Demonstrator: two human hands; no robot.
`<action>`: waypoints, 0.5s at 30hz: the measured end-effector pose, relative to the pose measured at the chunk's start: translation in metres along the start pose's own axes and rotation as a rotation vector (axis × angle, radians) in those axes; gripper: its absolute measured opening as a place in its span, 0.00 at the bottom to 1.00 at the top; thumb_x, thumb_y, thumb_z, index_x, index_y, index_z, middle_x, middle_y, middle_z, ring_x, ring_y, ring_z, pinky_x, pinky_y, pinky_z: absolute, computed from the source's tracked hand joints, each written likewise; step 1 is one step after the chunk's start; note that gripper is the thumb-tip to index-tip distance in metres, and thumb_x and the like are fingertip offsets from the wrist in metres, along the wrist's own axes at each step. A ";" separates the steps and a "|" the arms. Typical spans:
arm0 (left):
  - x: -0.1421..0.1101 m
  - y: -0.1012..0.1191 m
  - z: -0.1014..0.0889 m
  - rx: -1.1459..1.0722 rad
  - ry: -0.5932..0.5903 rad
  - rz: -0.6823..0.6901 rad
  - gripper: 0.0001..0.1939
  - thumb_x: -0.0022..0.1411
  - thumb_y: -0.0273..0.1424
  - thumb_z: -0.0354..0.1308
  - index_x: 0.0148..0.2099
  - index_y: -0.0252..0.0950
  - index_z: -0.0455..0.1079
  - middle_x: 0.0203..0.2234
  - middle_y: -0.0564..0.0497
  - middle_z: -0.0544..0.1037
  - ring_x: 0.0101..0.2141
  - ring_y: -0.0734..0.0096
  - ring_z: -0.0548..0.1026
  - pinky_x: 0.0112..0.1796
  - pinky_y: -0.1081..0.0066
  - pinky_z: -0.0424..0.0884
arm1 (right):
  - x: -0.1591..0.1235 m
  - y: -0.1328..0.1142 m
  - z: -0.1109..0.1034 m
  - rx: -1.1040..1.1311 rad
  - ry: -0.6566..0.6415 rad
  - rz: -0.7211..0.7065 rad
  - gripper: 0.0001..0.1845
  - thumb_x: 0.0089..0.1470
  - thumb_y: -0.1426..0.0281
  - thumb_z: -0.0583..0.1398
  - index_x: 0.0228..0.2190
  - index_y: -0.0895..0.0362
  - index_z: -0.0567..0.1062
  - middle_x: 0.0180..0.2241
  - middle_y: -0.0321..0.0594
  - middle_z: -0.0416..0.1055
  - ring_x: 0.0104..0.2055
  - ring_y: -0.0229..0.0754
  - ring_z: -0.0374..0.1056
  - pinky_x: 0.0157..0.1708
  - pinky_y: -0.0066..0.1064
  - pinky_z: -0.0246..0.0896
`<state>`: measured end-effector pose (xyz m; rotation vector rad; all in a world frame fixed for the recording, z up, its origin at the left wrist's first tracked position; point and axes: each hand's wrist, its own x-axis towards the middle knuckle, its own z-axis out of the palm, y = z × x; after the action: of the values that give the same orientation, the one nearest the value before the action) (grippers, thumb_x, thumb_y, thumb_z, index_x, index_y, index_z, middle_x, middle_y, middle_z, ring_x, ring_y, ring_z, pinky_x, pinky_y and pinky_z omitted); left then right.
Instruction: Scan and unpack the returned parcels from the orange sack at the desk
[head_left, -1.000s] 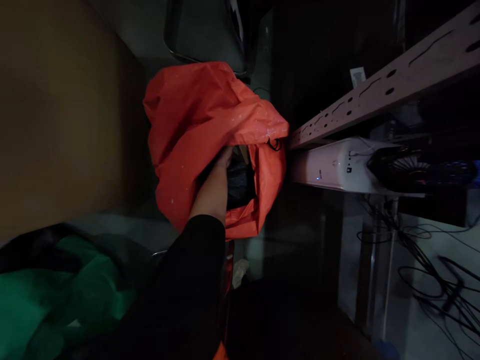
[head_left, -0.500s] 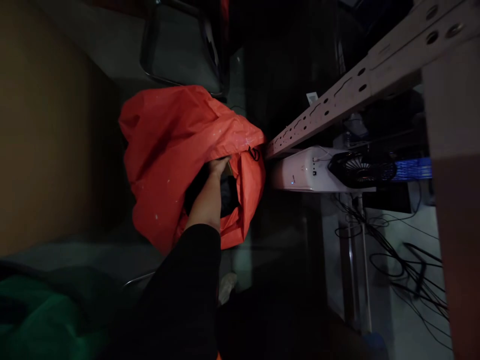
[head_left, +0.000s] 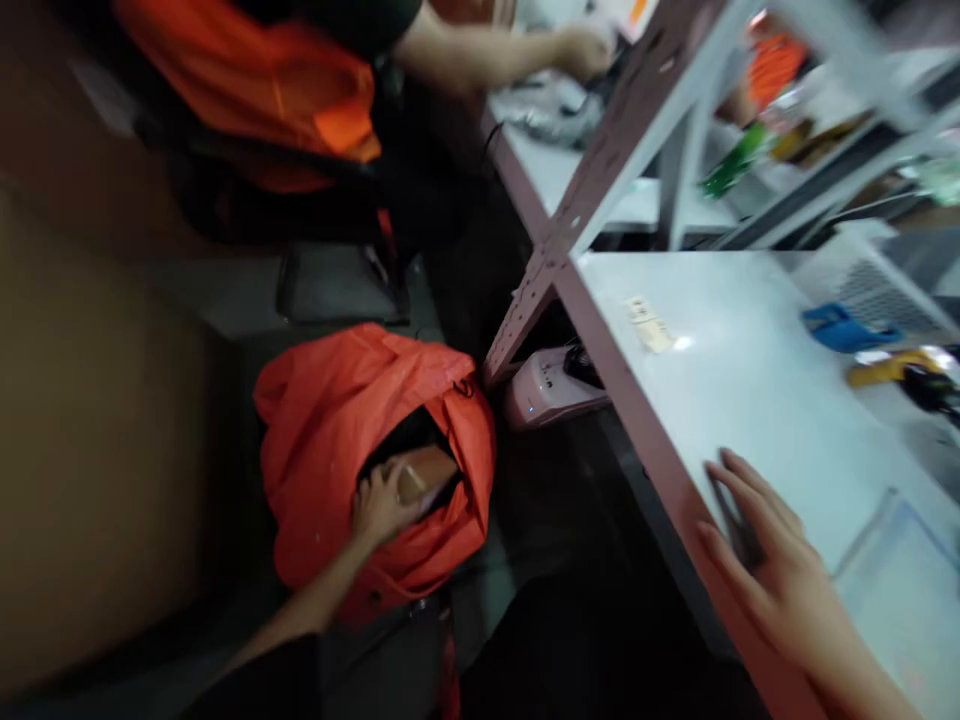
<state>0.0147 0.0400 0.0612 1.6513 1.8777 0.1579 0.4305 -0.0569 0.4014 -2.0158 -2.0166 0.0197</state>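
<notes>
My left hand [head_left: 384,503] is at the mouth of a big red-orange bag [head_left: 315,440], its fingers closed on a small brown cardboard box [head_left: 436,468]. Part of the box sits inside the dark opening, and the bag's other contents are hidden. Over the front edge of a white tabletop [head_left: 720,370] is my right hand [head_left: 784,565], fingers stretched out and thumb apart, holding nothing. Whether its fingertips touch the surface is unclear.
A metal post [head_left: 555,240] rises beside the table. Below stands a white device [head_left: 547,390] with a blue light. A white basket [head_left: 870,270], a blue object [head_left: 847,328] and a paper label [head_left: 649,325] lie on the tabletop. A co-worker's arm [head_left: 495,55] reaches across another table.
My view has swung up and right, bringing the tabletop, my right hand and a co-worker into sight. My left hand, earlier deep in the bag, now shows at its opening with the box.
</notes>
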 end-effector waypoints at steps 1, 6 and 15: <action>-0.024 0.001 -0.009 -0.025 -0.006 0.105 0.43 0.56 0.42 0.67 0.73 0.42 0.63 0.64 0.34 0.68 0.60 0.31 0.73 0.58 0.40 0.71 | 0.004 0.001 0.005 0.001 0.027 -0.054 0.31 0.69 0.53 0.59 0.69 0.44 0.67 0.72 0.46 0.61 0.73 0.65 0.58 0.69 0.69 0.58; -0.100 0.032 -0.106 -0.321 0.282 0.497 0.40 0.59 0.43 0.67 0.71 0.47 0.62 0.63 0.42 0.67 0.64 0.43 0.70 0.65 0.46 0.69 | 0.010 -0.008 0.008 0.061 0.160 -0.137 0.28 0.69 0.56 0.56 0.63 0.56 0.73 0.66 0.56 0.69 0.70 0.63 0.63 0.68 0.63 0.61; -0.205 0.243 -0.218 -0.909 0.390 1.275 0.49 0.56 0.52 0.74 0.73 0.49 0.56 0.66 0.43 0.64 0.66 0.49 0.68 0.67 0.50 0.65 | -0.192 0.043 -0.120 0.049 0.595 0.136 0.27 0.67 0.55 0.59 0.60 0.56 0.74 0.59 0.52 0.76 0.61 0.56 0.73 0.64 0.49 0.67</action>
<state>0.1128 -0.0325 0.4262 1.8503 0.4367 1.6321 0.4940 -0.2678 0.4701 -1.8372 -1.4901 -0.4437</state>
